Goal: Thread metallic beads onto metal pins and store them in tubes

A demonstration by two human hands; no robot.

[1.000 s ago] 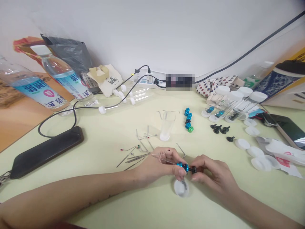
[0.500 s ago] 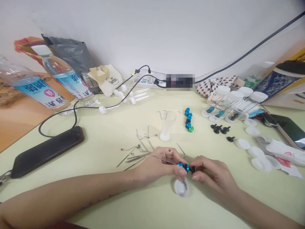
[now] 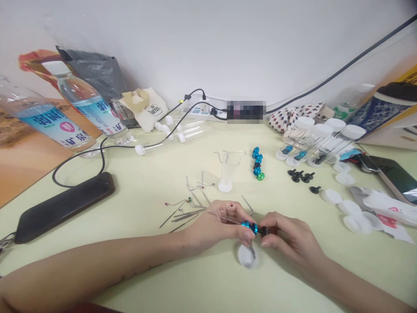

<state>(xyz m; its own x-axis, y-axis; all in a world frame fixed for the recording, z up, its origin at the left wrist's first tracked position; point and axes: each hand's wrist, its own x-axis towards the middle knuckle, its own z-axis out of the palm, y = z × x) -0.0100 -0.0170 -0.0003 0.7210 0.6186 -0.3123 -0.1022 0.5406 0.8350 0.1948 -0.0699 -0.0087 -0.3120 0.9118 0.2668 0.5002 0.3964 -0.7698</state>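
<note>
Between the thumb and fingers of my left hand [image 3: 221, 224] is a blue anodized metal spool-shaped piece [image 3: 249, 227] with thin wires running from it. My right hand [image 3: 288, 237] pinches a black thumb screw [image 3: 264, 231] by its head, and the shank meets the blue piece's right end. How deep the shank sits is hard to see. Just below my left fingertips lies a white round cap [image 3: 248, 257] with small metal bits in it. A bent hex key [image 3: 247, 205] rests behind my hands. Several thin wires and rods [image 3: 185, 213] lie beside my left wrist.
A clear tube [image 3: 228, 171] stands mid-table, near a row of blue, black and green metal pieces [image 3: 258, 163]. Black thumb screws [image 3: 298, 175], white caps [image 3: 350, 208] and filled tubes [image 3: 321, 141] are at right. A black phone [image 3: 65, 206], bottles [image 3: 91, 102] and cables occupy the left.
</note>
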